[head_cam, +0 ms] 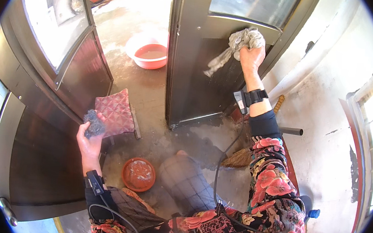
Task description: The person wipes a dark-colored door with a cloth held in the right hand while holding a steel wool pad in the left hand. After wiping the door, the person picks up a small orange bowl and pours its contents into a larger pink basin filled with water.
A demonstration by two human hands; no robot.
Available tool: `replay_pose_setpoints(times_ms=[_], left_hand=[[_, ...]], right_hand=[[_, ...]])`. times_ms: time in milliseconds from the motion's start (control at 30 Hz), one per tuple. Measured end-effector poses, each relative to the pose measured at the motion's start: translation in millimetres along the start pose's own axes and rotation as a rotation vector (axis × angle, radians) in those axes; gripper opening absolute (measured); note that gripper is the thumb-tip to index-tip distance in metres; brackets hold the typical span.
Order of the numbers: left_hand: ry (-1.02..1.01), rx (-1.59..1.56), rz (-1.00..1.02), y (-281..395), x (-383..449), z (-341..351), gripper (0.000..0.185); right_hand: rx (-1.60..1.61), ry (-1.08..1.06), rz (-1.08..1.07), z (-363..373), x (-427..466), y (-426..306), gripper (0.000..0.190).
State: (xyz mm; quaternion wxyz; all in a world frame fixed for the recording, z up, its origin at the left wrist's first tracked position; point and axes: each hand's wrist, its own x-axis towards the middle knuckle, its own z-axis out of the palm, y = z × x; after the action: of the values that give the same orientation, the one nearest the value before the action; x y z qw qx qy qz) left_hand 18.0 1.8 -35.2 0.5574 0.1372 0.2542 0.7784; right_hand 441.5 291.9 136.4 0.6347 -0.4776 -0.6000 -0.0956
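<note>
My right hand [253, 58] grips a crumpled, wet-looking grey cloth [246, 39] against the dark metal door [209, 88], just under its glass pane. One end of the cloth trails down to the left over the door panel. In my left hand [87, 142] is a dark steel-wool scouring pad [94, 124], held up in front of a stool's patterned pink cushion [114, 111]. Below, on the floor near my knees, lies a round orange-red dish [138, 175] with whitish residue in it.
Beyond the doorway stands a pink basin [149, 60] with cloudy liquid in it. Another dark door leaf [47, 160] is close on my left. A straw broom [238, 158] and a metal pipe [293, 131] are by the right wall. Cables run from both wrist devices.
</note>
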Motion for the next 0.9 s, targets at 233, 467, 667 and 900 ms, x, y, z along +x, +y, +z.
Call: replay_pose_setpoints(times_ms=[233,467,667,900], left_hand=[[-0.036,0.073,0.023,0.6,-6.6,8.7,0.047],[0.015,0.028,-0.021,-7.4,-0.5,16.0,0.047],[0.002,0.085,-0.019,-11.0,-2.4,21.4,0.049],[-0.014,0.097,-0.016,-10.2,-0.7,22.0,0.049]], right_hand=[[0.193,0.014,0.139,31.4,-60.7,-1.9,0.036],[-0.146,-0.423,-0.126,18.0,-114.0,-1.0,0.036],[0.153,-0.158,0.1,16.3,-84.7,-3.6,0.037],[0.135,-0.126,-0.182,40.7,-94.9,-8.6,0.04]])
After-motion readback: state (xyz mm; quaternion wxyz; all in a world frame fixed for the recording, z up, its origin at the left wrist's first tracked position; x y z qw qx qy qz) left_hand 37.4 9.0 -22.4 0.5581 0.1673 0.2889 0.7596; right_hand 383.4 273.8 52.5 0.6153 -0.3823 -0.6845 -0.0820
